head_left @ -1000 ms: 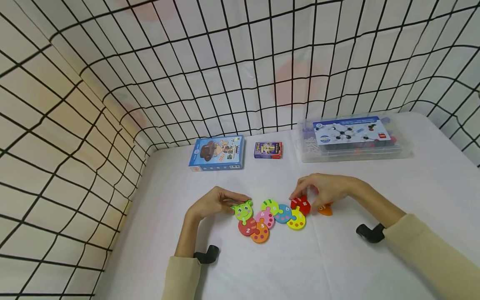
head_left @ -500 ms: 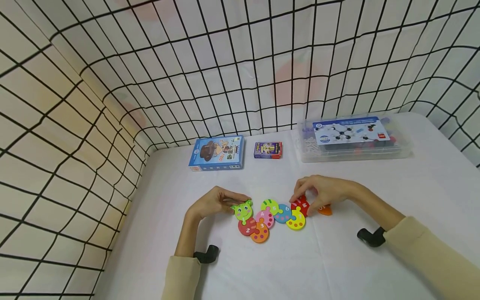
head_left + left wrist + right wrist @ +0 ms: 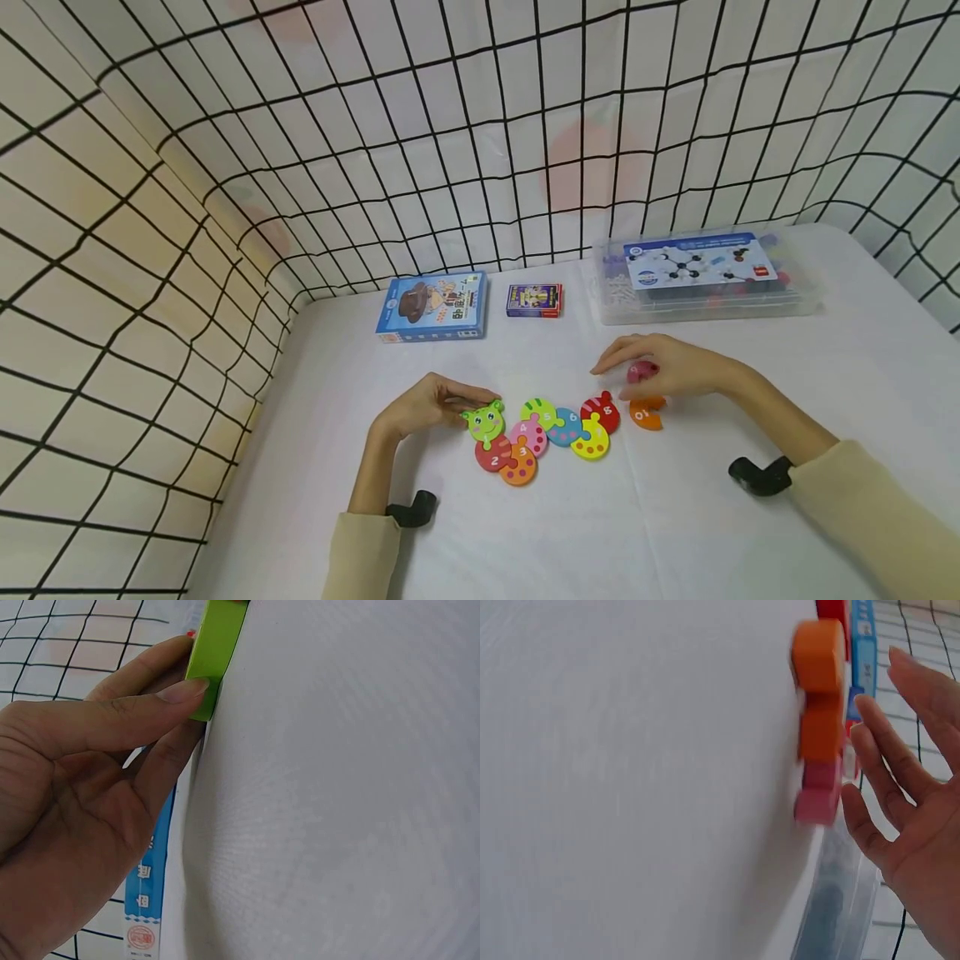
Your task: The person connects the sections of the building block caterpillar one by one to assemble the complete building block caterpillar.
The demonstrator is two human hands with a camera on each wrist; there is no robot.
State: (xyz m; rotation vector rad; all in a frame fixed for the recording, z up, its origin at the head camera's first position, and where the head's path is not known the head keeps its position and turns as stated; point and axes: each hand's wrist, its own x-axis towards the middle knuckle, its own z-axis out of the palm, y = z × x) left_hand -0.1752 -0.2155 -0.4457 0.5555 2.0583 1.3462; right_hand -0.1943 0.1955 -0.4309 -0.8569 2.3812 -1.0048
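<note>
My left hand (image 3: 429, 407) pinches the green caterpillar-head puzzle piece (image 3: 486, 425) marked 1; in the left wrist view the thumb presses its green edge (image 3: 216, 645). From the head a chain of numbered round pieces runs right, through the red 2 (image 3: 491, 455) and yellow piece (image 3: 591, 442) to the red 8 (image 3: 601, 412). Over at the right, my right hand (image 3: 678, 367) hovers with spread fingers above a pink piece (image 3: 642, 371), partly hidden by it. An orange piece (image 3: 645, 415) marked 10 lies just below; the right wrist view shows the fingers apart from both.
Behind the puzzle stand a blue game box (image 3: 435, 306), a small purple card box (image 3: 534, 300) and a clear plastic case (image 3: 708, 275) with a molecule label. Black wire grid (image 3: 510, 142) panels line the back and sides of the white table (image 3: 555, 542).
My right hand has let go of the red 8 and moved right and up, its fingers spreading. The pink piece and more of the orange 10 have come into sight. My left hand stays put.
</note>
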